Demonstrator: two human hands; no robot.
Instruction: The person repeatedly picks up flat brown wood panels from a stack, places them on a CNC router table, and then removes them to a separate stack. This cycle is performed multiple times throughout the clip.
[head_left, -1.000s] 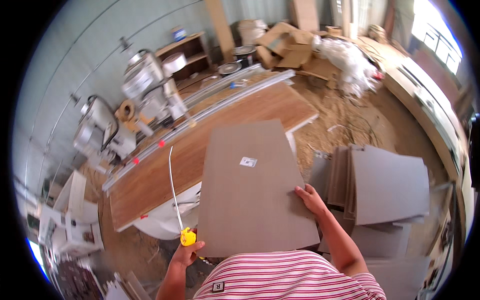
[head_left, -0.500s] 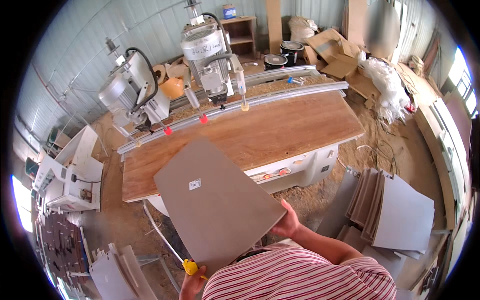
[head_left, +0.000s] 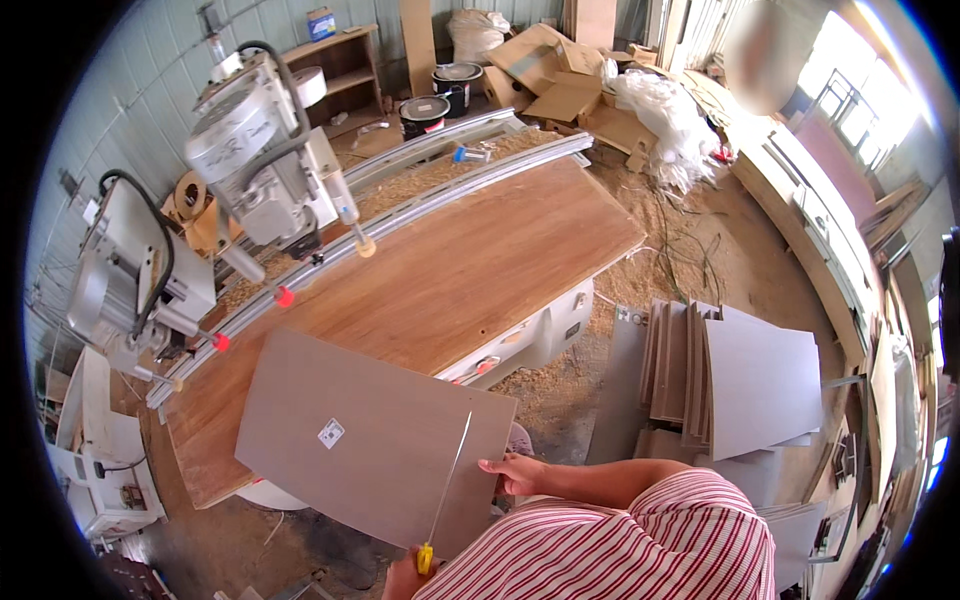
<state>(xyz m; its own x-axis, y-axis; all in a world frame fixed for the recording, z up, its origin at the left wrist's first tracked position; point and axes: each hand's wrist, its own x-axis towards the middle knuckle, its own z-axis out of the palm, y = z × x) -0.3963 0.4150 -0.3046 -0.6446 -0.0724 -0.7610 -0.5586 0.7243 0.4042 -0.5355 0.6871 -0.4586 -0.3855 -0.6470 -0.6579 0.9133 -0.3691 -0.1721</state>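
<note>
A grey-brown flat panel with a small white label lies tilted in front of me, its far end over the wooden worktable. My right hand is closed on the panel's right edge, thumb on top and fingers hidden beneath. Close to the near edge, my left hand is closed around a yellow tape measure. The tape's thin pale blade runs from the case across the panel toward its far right corner. Part of my left hand is cut off by the picture's lower rim.
Two drilling heads on a metal rail stand over the table's left part. Stacked panels lean on the floor to my right. Farther back are black buckets, cardboard boxes and white plastic sheeting. Sawdust and cables lie on the floor.
My view has turned right. The panel has swung round and flattened out. The tape blade, which stuck out past the panel's left side, now lies across its face.
</note>
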